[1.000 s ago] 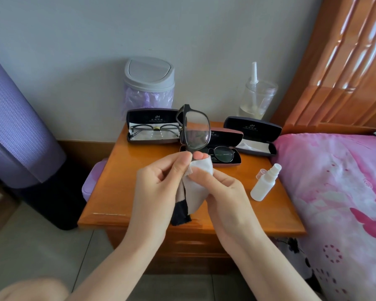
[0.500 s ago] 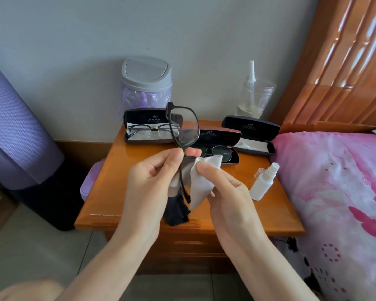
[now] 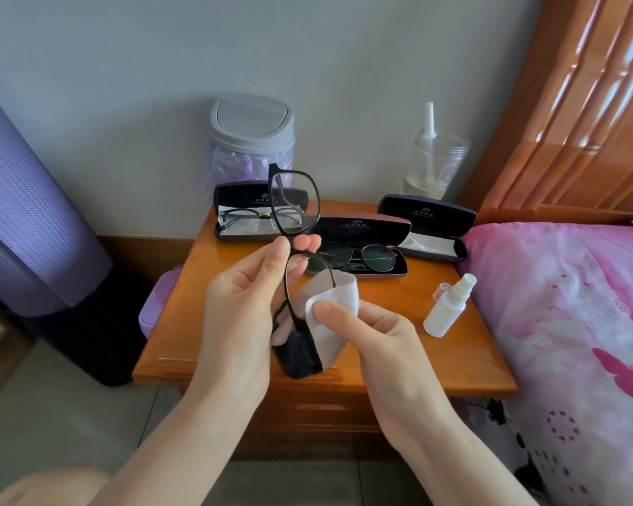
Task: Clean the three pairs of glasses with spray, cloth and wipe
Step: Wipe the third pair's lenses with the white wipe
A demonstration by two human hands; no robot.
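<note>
Holding the black-framed glasses (image 3: 296,199) on end above the front half of the nightstand (image 3: 454,363), we pinch their bridge between the thumb and forefinger of our left hand (image 3: 242,308), so one lens stands above the pinch and the other hangs below it. Our right hand (image 3: 377,334) pinches the cleaning cloth (image 3: 344,292), thumb on top, with the white fold wrapped against the outer edge of the lower lens; the cloth's black end hangs down between our two wrists. Just right of our right hand a white spray bottle (image 3: 444,315) stands uncapped on the wood, its clear cap (image 3: 440,289) close against its shoulder, and a pink bedcover (image 3: 563,304) runs along our right. Behind the hands three cases lie open in a loose row: the maroon case (image 3: 362,228) in the middle holds round thin-rimmed glasses (image 3: 373,258), the left case (image 3: 242,197), dark, holds another thin-framed pair (image 3: 242,216) on a white lining, and the right case (image 3: 428,213), also dark, holds a white cloth (image 3: 428,244). At the back, against the pale wall (image 3: 125,85), a bin (image 3: 253,140) with a grey swing lid and a purple liner stands behind the left case, and a clear jar (image 3: 435,166) with a little yellowish liquid and a white nozzle standing in it sits behind the right one
</note>
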